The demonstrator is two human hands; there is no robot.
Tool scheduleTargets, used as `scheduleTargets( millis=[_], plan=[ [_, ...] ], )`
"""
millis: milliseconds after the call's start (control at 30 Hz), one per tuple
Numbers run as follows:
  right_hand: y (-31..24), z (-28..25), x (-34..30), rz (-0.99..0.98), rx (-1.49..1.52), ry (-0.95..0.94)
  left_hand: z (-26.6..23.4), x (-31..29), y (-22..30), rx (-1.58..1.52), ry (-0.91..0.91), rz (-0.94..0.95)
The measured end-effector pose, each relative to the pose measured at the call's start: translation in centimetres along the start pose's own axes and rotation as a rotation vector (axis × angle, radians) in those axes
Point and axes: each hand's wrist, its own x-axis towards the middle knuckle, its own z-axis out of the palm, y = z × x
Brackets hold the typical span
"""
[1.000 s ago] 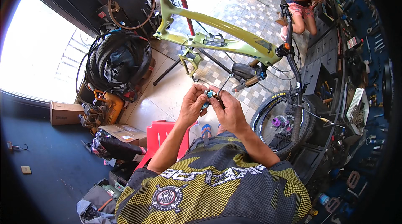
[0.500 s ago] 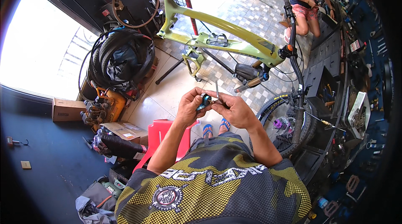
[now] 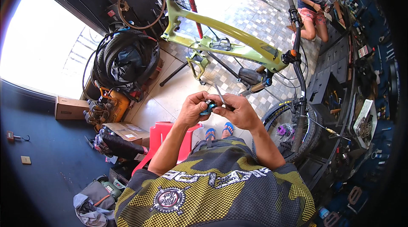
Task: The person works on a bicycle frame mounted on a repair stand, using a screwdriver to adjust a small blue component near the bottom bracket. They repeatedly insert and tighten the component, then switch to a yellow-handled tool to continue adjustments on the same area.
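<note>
My left hand [image 3: 192, 109] is closed on a small round part [image 3: 209, 107], black and teal, held between thumb and fingers. My right hand [image 3: 240, 111] grips a thin metal tool [image 3: 219, 93], its shaft sticking up past the fingers. What kind of tool it is, I cannot make out. Both hands meet in front of my body, and the right fingertips come close to the round part or touch it. Beyond them a yellow-green bicycle frame [image 3: 225, 25] is held up on a stand.
A red plastic chair [image 3: 163, 135] stands by my left forearm. At right are a bicycle wheel [image 3: 278, 131] and dark drawers [image 3: 329, 67] below a cluttered bench. Coiled tyres [image 3: 104, 63] and an orange compressor [image 3: 114, 106] sit at left. Another person [image 3: 312, 8] crouches at the far right.
The round part has turned in my left fingers, showing more of its teal ring. The tool's shaft now leans further left. The whole view has shifted slightly.
</note>
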Motion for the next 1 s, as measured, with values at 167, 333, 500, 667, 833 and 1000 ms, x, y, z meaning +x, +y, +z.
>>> scheduleTargets(
  millis=[167, 333, 500, 667, 833, 1000],
  plan=[
    [1.1, -0.5, -0.1, -0.262, -0.219, 0.139, 2.1, 1.1, 0.5, -0.011, 0.06, -0.03],
    [2.8, -0.8, -0.3, -0.357, -0.357, 0.27, 2.4, 1.5, -0.4, -0.01, 0.1, -0.062],
    [2.0, -2.8, -0.8, -0.272, -0.327, 0.143, 3.5, 1.7, -1.2, 0.061, 0.136, -0.065],
    [2.7, -3.2, -0.6, -0.178, -0.172, 0.12, 3.0, 1.7, -2.3, 0.045, 0.186, -0.075],
    [3.6, -2.6, 0.2, -0.124, -0.068, 0.161, 3.8, 1.7, -1.6, -0.058, 0.348, -0.075],
    [3.9, -2.1, 1.5, -0.04, 0.132, 0.035, 2.3, 2.4, -0.7, -0.171, 0.558, -0.088]
  ],
)
